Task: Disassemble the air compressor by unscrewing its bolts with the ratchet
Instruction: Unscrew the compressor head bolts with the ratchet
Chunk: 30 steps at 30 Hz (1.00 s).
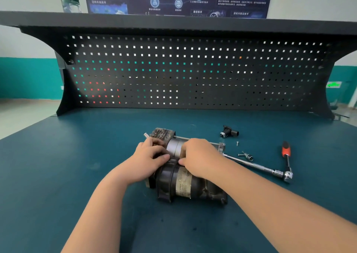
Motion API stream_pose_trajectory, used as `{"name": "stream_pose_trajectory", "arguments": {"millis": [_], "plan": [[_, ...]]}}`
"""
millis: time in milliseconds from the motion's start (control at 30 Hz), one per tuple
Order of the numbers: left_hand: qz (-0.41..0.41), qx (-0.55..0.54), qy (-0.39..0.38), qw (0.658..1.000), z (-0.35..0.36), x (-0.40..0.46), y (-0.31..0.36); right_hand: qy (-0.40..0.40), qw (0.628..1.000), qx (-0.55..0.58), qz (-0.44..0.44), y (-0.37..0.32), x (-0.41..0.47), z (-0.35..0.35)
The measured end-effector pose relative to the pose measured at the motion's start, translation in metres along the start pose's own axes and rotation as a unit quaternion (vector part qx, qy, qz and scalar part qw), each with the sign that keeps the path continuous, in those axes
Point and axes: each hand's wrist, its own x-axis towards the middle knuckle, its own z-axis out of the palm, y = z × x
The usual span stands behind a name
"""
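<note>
Both hands rest on top of the compressor (183,183), which lies on its side at the middle of the teal surface (77,156), its long axis running from the finned metal head at the far left toward the dark motor end at the near right. The left hand (152,154) curls its fingers over the unit's far-left part, thumb stretched toward the middle; the right hand (199,156) covers the metal cylinder, fingers bent down around it. Thumb tips nearly meet over the black band at the centre. What the fingertips grip underneath is hidden by the hands themselves, as is most of the cylinder. The ratchet (257,165) lies on the surface just right of the compressor, untouched, its handle angled toward the near right and its far end tucked behind the right hand. Beside it sit a socket (249,157), small screws (237,143), a black fitting (229,132) and a red-handled screwdriver (286,152). A black pegboard (193,71) backs the surface.
</note>
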Motion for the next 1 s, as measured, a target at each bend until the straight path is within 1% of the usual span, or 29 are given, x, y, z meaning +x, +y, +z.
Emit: {"name": "stream_pose_trajectory", "arguments": {"millis": [67,233,300,433,533,633,733,800,833,900,933,967,1000], "plan": [[-0.005,-0.011,-0.001,1.000,-0.001,0.000,0.001,-0.014,1.000,-0.018,-0.004,0.000,-0.001,-0.005],[-0.012,-0.012,0.007,1.000,0.000,0.001,0.002,-0.042,0.993,-0.104,-0.023,0.007,-0.013,-0.019],[-0.015,-0.016,0.006,1.000,0.001,0.001,0.002,-0.050,0.992,-0.114,-0.032,0.012,-0.016,-0.021],[-0.018,-0.020,0.004,1.000,0.001,-0.001,0.004,-0.084,0.994,-0.065,-0.034,0.020,-0.013,-0.027],[-0.021,-0.019,0.004,1.000,0.001,-0.001,0.005,-0.092,0.995,-0.019,-0.015,0.023,-0.011,-0.030],[-0.022,-0.023,0.003,0.999,0.000,-0.002,0.006,-0.091,0.996,-0.012,-0.012,0.025,-0.011,-0.037],[-0.021,-0.033,0.007,0.999,0.000,-0.002,0.006,-0.044,0.999,0.018,-0.003,0.049,-0.013,-0.061],[-0.019,-0.034,0.013,0.999,0.001,-0.002,0.006,-0.001,0.993,0.114,0.026,0.082,-0.014,-0.082],[-0.015,-0.029,0.015,0.999,0.002,-0.001,0.006,0.030,0.981,0.183,0.051,0.102,-0.011,-0.088],[-0.010,-0.006,0.025,1.000,0.004,0.000,0.008,0.132,0.938,0.294,0.129,0.150,0.004,-0.085],[-0.008,0.007,0.033,0.999,0.005,0.001,0.009,0.173,0.916,0.314,0.183,0.174,0.015,-0.076],[-0.007,0.019,0.042,0.999,0.006,0.002,0.009,0.194,0.899,0.313,0.236,0.195,0.026,-0.063],[-0.007,0.029,0.050,0.998,0.007,0.003,0.010,0.194,0.892,0.298,0.280,0.211,0.037,-0.048]]}}
